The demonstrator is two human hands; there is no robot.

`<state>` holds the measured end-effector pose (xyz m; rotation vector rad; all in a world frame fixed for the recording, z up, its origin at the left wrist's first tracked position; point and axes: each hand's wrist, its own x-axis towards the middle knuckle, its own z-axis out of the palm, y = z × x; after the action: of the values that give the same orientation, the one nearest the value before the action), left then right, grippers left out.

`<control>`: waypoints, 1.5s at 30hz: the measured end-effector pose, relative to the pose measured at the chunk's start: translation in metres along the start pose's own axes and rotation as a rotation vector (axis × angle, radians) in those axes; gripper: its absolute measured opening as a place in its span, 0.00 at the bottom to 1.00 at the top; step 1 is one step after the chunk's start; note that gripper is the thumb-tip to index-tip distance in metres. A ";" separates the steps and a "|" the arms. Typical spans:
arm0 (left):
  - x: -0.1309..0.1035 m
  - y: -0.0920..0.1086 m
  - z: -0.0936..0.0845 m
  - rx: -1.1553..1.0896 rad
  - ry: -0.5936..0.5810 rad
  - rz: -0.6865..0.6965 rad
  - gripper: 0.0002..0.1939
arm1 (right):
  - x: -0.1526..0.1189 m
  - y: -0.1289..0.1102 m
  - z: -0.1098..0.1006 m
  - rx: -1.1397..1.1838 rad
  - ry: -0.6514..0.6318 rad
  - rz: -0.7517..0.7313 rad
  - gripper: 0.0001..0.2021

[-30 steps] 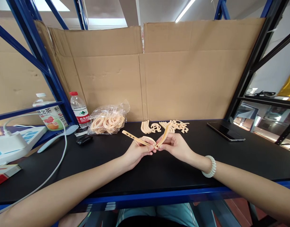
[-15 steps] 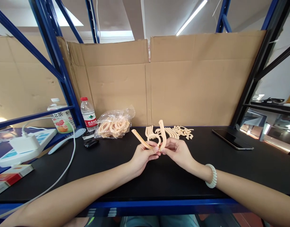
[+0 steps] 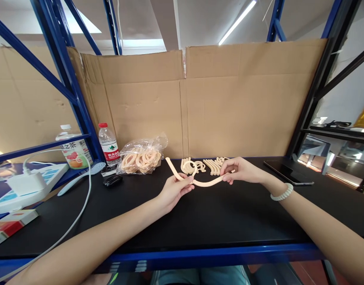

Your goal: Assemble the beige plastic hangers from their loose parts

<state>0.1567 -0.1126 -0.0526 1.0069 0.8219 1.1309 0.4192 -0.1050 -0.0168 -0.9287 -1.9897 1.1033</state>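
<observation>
Pinching pale curved pieces, left hand and right hand, above black tabletop, cardboard behind, blue shelving beside

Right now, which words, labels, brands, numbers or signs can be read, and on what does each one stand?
"农夫山": clear plastic bottle with red cap, on its label.
"之茶": plastic bottle with white cap; its other characters are partly hidden or blurred.
Small red and white box: any print is too blurred to read.
Held pale, curved strips: no text visible.
</observation>
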 end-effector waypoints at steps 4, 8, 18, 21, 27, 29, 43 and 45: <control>0.006 0.007 -0.003 -0.022 0.035 -0.058 0.06 | -0.004 -0.001 -0.012 -0.385 -0.075 -0.032 0.12; 0.013 0.019 -0.013 0.001 0.030 -0.068 0.05 | -0.005 0.001 -0.021 -0.541 -0.145 -0.043 0.11; 0.035 0.036 -0.053 0.895 -0.410 0.233 0.10 | -0.006 0.013 -0.033 -0.701 -0.256 0.053 0.07; 0.034 0.036 -0.053 1.063 -0.521 0.348 0.09 | -0.005 0.020 -0.033 -0.695 -0.283 0.071 0.06; 0.031 0.043 -0.051 1.330 -0.589 0.549 0.07 | -0.004 0.025 -0.035 -0.630 -0.305 0.134 0.08; 0.031 0.044 -0.051 1.386 -0.592 0.571 0.06 | -0.004 0.025 -0.035 -0.600 -0.309 0.147 0.08; 0.027 0.058 -0.052 1.401 -0.693 0.512 0.07 | -0.005 0.026 -0.036 -0.610 -0.335 0.171 0.09; 0.026 0.058 -0.052 1.384 -0.686 0.480 0.08 | -0.005 0.027 -0.037 -0.592 -0.348 0.179 0.10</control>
<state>0.0964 -0.0691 -0.0167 2.6572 0.7442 0.3495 0.4587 -0.0840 -0.0260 -1.3013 -2.6398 0.8124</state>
